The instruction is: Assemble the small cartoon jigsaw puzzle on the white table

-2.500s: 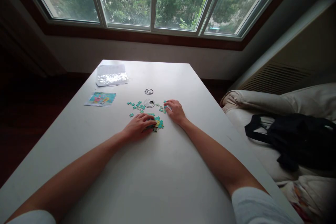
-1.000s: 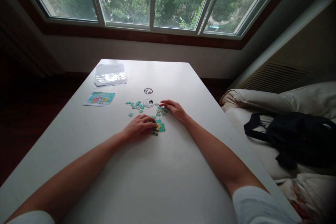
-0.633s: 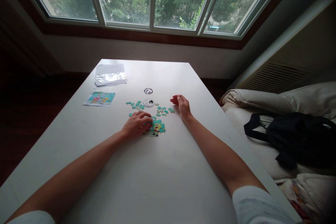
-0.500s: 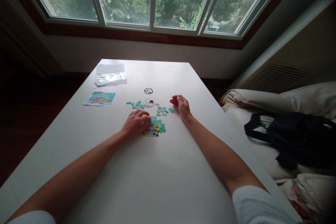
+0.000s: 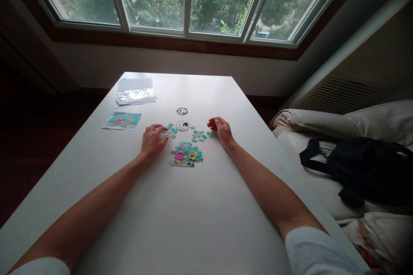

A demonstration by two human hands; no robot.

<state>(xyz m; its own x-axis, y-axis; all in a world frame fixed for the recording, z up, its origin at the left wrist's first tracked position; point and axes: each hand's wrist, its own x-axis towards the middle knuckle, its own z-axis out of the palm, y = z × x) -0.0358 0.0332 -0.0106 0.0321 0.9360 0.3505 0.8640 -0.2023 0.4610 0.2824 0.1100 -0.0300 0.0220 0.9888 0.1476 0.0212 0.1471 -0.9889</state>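
A partly joined jigsaw puzzle (image 5: pixel 186 155) lies on the white table, showing pink and yellow cartoon figures on turquoise. Up and left of it, my left hand (image 5: pixel 153 141) reaches over the left group of loose puzzle pieces (image 5: pixel 172 131), thumb and fingers apart; its fingertips are at these pieces and hide some of them. My right hand (image 5: pixel 222 130) rests on its side right of another group of loose pieces (image 5: pixel 199 136). Its fingers are loosely bent and I see nothing held in them.
A printed picture sheet (image 5: pixel 122 120) lies to the left, with papers and a shiny plastic sleeve (image 5: pixel 135 91) behind it. Two round discs (image 5: pixel 182 126) sit beyond the pieces. On the right, a couch (image 5: pixel 290 137) with dark clothing (image 5: pixel 361 167) stands beside the table. A window is ahead.
My left hand has moved from the joined puzzle up and left to the loose pieces, uncovering the pink figure. My right hand has stayed nearly still.
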